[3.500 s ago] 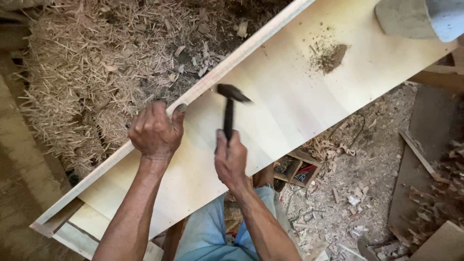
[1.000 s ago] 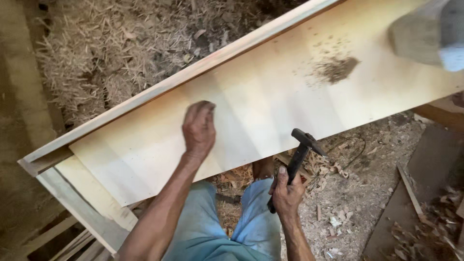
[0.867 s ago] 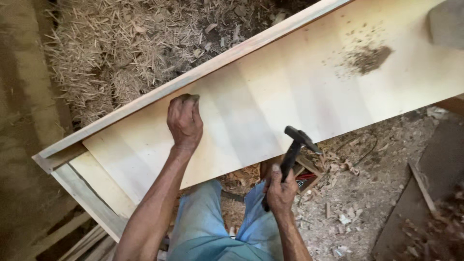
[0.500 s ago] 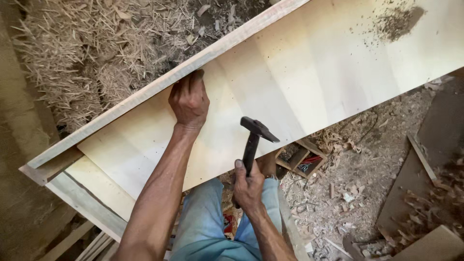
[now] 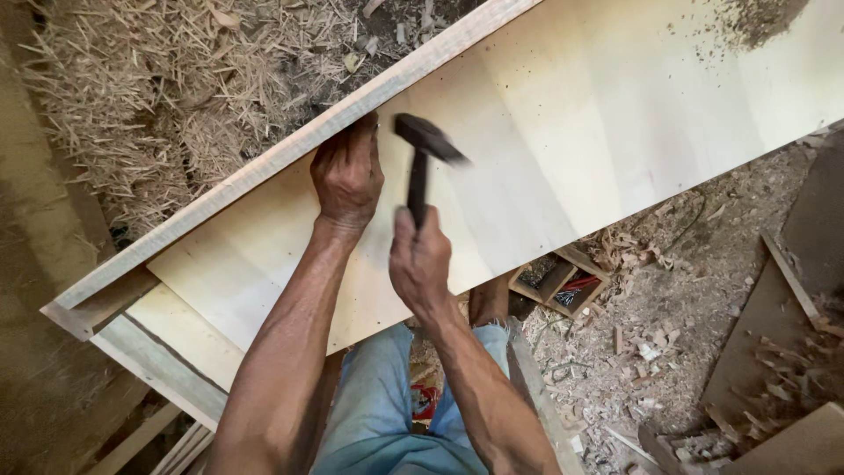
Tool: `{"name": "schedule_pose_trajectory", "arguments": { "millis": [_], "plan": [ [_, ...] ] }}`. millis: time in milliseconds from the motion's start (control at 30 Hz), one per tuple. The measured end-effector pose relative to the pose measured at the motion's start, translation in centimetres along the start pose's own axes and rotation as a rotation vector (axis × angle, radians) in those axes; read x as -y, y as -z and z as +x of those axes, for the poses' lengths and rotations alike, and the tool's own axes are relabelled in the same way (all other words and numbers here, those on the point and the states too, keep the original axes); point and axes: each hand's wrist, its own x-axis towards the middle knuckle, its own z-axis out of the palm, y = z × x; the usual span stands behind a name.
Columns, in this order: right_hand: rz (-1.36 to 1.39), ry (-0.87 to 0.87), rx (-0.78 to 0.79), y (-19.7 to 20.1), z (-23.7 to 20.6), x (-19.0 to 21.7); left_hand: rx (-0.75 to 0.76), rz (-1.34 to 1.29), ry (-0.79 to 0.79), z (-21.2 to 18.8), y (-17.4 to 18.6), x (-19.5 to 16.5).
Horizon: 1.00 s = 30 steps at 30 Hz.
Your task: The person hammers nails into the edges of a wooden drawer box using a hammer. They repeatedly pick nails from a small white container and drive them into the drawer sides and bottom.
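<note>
Head view shows the right hand [image 5: 420, 264] with fingers tight around the hammer [image 5: 422, 167], raised over the board [image 5: 615, 132], so hit straight, away from the left hand [image 5: 347, 171] curled at the edge strip [image 5: 264, 167].

Bare, sleeveless forearms; light blue denim trousers [image 5: 378, 413].

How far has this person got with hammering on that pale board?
Done: the pale board lies against the wooden strip along its far edge. In hand: the left hand presses at that edge, perhaps steadying a nail too small to see, while the right hand holds the hammer beside it. Left: how much edge remains unfixed cannot be told.
</note>
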Motion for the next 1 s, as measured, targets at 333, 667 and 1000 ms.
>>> {"name": "schedule_pose_trajectory", "arguments": {
  "millis": [333,667,1000],
  "plan": [
    [0.159,0.036,-0.108,-2.9,-1.2,0.4,0.041,-0.024,0.067,-2.0,1.7,1.1],
    [0.724,-0.1,-0.214,-5.6,-1.9,0.8,0.11,-0.057,0.065,-6.3,5.5,4.3],
    [0.609,-0.052,-0.329,-5.9,-2.4,0.3,0.154,-0.101,0.088,-6.1,5.4,4.7]
  ]
}}
